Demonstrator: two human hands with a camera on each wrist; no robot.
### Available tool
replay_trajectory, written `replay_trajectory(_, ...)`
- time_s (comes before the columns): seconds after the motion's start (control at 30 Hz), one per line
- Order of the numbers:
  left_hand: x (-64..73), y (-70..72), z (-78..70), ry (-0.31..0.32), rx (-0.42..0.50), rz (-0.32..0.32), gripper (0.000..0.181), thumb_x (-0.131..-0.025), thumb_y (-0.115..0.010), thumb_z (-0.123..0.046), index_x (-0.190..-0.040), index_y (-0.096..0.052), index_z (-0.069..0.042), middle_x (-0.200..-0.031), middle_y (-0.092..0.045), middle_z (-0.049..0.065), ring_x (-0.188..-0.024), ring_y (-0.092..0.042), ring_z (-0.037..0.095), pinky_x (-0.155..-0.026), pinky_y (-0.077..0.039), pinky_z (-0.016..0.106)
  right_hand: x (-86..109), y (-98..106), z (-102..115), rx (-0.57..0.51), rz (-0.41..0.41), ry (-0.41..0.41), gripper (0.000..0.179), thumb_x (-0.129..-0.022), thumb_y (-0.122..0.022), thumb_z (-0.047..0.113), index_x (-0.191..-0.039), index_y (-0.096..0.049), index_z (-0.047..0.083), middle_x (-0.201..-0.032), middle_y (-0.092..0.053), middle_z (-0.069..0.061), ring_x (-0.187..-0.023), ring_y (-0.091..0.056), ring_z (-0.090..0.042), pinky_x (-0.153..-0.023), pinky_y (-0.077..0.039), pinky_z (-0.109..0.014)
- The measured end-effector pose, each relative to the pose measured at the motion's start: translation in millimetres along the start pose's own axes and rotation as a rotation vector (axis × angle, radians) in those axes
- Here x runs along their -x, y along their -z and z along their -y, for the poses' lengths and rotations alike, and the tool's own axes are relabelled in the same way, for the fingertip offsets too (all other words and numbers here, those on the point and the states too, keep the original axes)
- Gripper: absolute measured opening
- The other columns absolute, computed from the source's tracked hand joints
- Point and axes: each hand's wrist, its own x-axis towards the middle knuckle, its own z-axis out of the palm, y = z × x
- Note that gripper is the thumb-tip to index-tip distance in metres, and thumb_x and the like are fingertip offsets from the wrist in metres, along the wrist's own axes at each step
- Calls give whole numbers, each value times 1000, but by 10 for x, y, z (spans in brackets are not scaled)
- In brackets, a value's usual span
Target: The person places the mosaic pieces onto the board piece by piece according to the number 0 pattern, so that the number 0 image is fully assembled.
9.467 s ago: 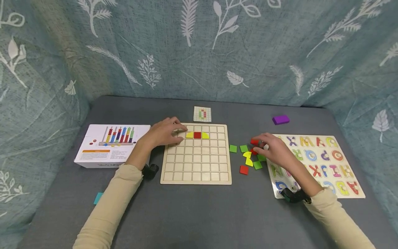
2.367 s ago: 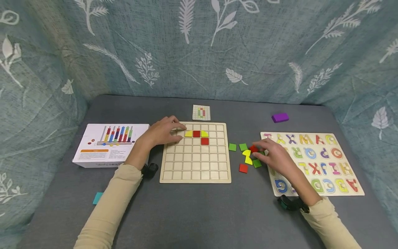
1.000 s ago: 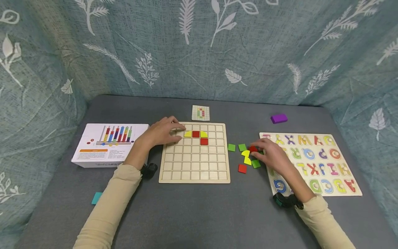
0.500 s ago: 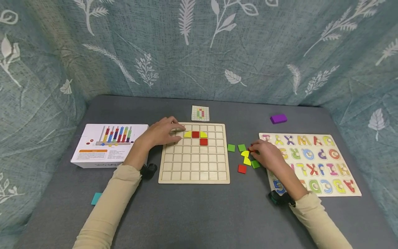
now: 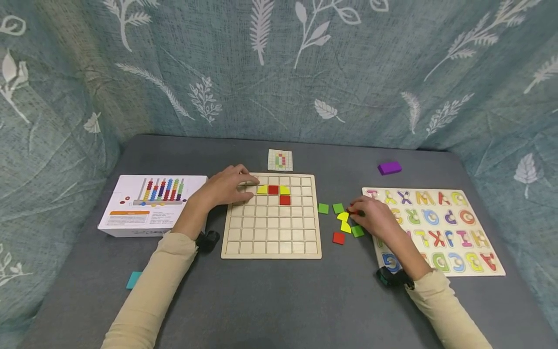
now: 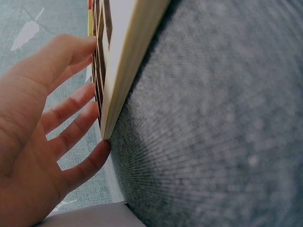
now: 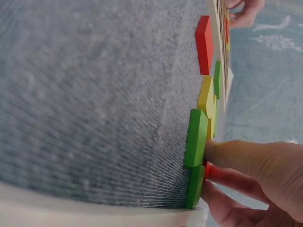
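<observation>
My left hand [image 5: 224,186] rests on the upper left edge of a wooden grid board [image 5: 271,236], fingers spread and touching it in the left wrist view. On the board, a red square tile [image 5: 273,190] lies between two yellow quarter-round tiles [image 5: 284,190], with another red tile [image 5: 285,199] one row below. Right of the board, my right hand [image 5: 375,215] pinches a red tile [image 7: 207,170] between thumb and fingers, mostly hidden by them. Beside it lie several green square tiles [image 5: 357,231], two yellow quarter-rounds [image 5: 346,227] and a loose red tile [image 5: 338,237].
A small pattern card [image 5: 280,160] lies behind the grid board. An abacus box [image 5: 152,203] stands on the left, near a teal piece [image 5: 133,279]. An alphabet board [image 5: 468,236] lies under the right forearm, with a purple block [image 5: 389,168] behind it.
Since the oldest frame, a red tile has come onto the board below the right yellow one. Lately my right hand has shifted slightly left and its fingers have closed around another red tile.
</observation>
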Motion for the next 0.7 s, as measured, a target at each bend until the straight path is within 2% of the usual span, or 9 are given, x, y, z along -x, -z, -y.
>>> replay_trajectory(0.17, 21, 12, -6, -1, 8, 3, 40, -92, -65, -27, -132, -62, -19, -126, -52, 10, -111, -48, 28, -91, -43, 49, -2, 1, -4, 12, -21, 25, 21, -83, -75, 9, -101, -75, 0, -104, -69, -16, -96, -65, -31, -82, -53, -47)
replay_trajectory(0.3, 27, 25, -7, -4, 10, 3, 40, -92, -65, -27, -131, -62, -19, -126, -52, 9, -109, -48, 28, -90, -43, 49, -33, 51, 68, 17, -91, 29, 19, -82, -76, 10, -99, -74, 1, -98, -67, -14, -85, -62, -27, -72, -52, -42)
replay_trajectory(0.37, 27, 30, 1, -5, 11, 5, 39, -93, -65, -27, -131, -62, -19, -126, -52, 9, -109, -48, 28, -90, -43, 49, -67, 61, 185, -7, -121, 50, 20, -82, -76, 11, -100, -74, 2, -98, -66, -14, -82, -62, -26, -69, -51, -40)
replay_trajectory(0.43, 18, 31, 12, -2, 9, 8, 40, -93, -65, -28, -131, -62, -20, -127, -51, 9, -110, -48, 28, -91, -43, 50, -115, 40, 369, -36, -138, 104, 20, -83, -76, 12, -101, -74, 3, -100, -66, -13, -83, -63, -24, -69, -52, -39)
replay_trajectory(0.6, -4, 23, 20, -1, 9, 22, 41, -93, -65, -28, -133, -61, -20, -129, -51, 10, -113, -47, 29, -92, -42, 50, -291, -168, 850, -60, -106, 285, 15, -84, -75, 14, -97, -75, 8, -99, -68, -8, -86, -65, -19, -73, -53, -34)
replay_trajectory(0.7, -7, 13, 7, -5, 7, 25, 41, -93, -65, -28, -133, -60, -20, -129, -50, 10, -112, -47, 29, -91, -42, 50, -424, -291, 1034, -61, -65, 330, 11, -84, -75, 15, -94, -76, 9, -94, -67, -5, -81, -61, -16, -69, -51, -30)
